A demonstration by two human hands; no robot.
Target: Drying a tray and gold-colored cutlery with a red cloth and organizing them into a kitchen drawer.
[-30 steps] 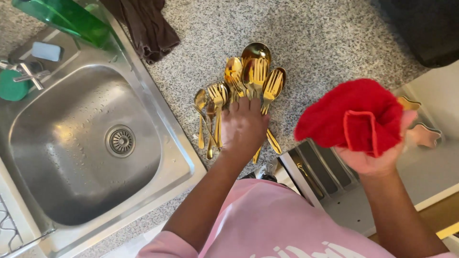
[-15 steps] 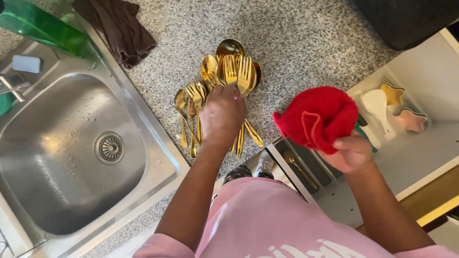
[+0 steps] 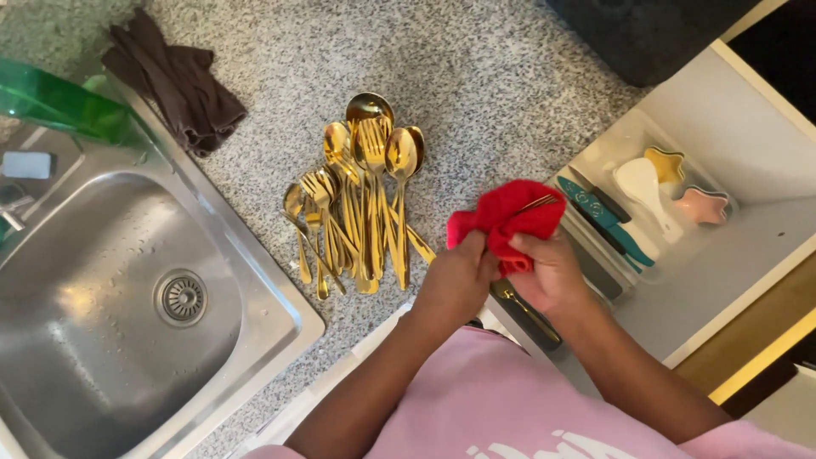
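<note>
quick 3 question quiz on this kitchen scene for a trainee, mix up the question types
1. True or false: the gold cutlery pile lies inside the steel sink.
2. Which thing do both the left hand and the right hand hold? A) the red cloth B) the dark brown cloth C) the green bottle
3. Fill in: the thin gold piece poking out of the red cloth points towards the open ____ on the right.

Key
1. False: the pile lies on the speckled counter, beside the sink.
2. A
3. drawer
</note>
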